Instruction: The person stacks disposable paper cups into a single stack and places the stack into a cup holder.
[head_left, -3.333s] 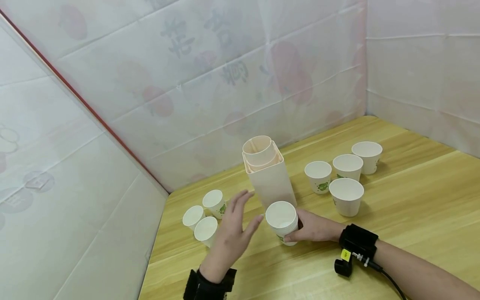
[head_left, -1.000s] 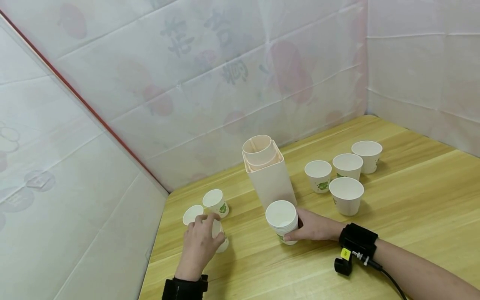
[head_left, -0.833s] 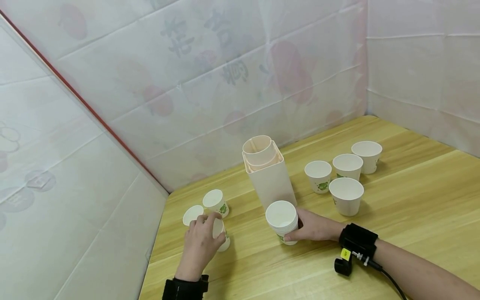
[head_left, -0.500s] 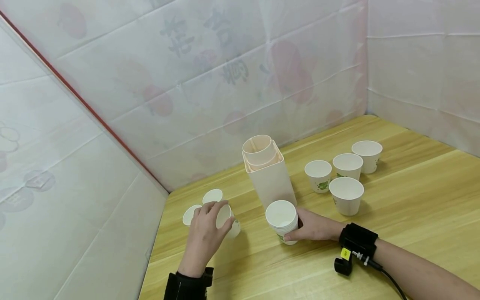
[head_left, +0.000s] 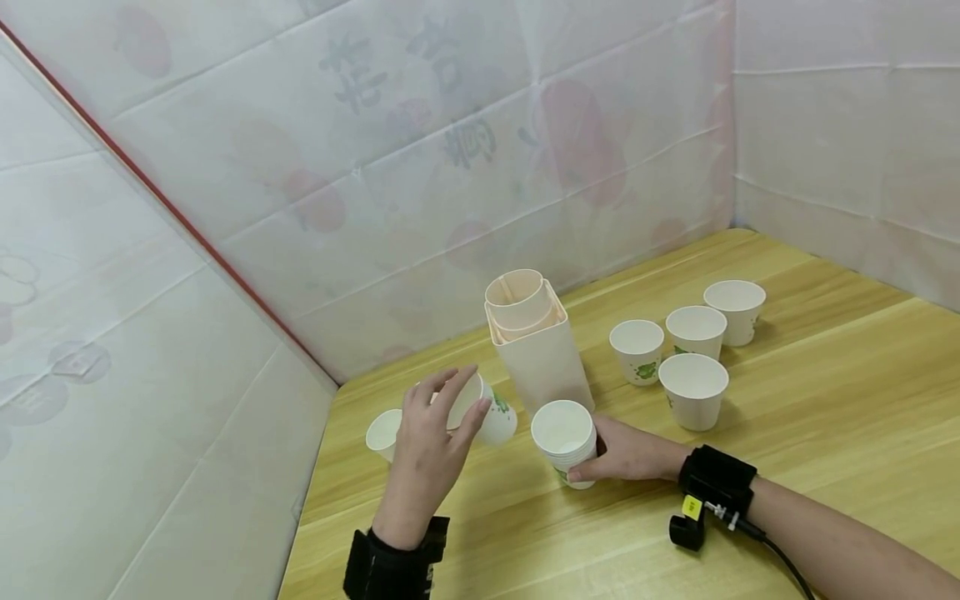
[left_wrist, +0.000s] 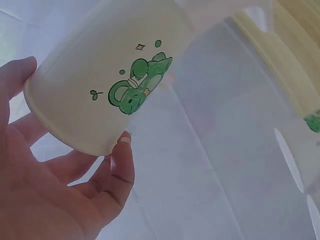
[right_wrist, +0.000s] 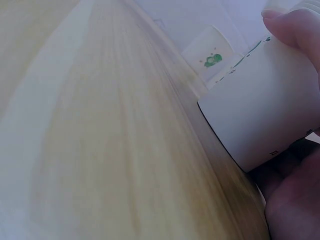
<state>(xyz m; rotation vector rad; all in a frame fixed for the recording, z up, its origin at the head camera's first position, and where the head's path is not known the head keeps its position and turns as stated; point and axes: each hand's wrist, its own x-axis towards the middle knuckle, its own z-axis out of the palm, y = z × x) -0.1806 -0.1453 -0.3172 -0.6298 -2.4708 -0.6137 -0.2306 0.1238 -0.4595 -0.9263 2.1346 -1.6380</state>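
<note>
Pinched at its rim by my left hand (head_left: pixel 433 450), a white paper cup (head_left: pixel 497 417) tilts above the table, its green cartoon print (left_wrist: pixel 140 85) plain in the left wrist view. Thumb and fingers lie on either side of that rim. My right hand (head_left: pixel 630 452) grips a stack of nested paper cups (head_left: pixel 564 446), which stands upright on the table in front of a cream-coloured square holder. In the right wrist view the stack's lowest cup (right_wrist: pixel 260 110) has its base at the wood surface, with fingers wrapped round it.
The cream holder (head_left: pixel 543 367) with round tubes inside stands behind the stack. Several single paper cups (head_left: pixel 693 400) are grouped at the right. Another cup (head_left: pixel 384 432) stands left, partly behind my left hand. Sheeted walls (head_left: pixel 420 208) border the wooden table (head_left: pixel 825 400).
My left hand reached down to the front cup of the left group, took it by the rim, lifted it, and moved right towards the stack. My right hand stays put.
</note>
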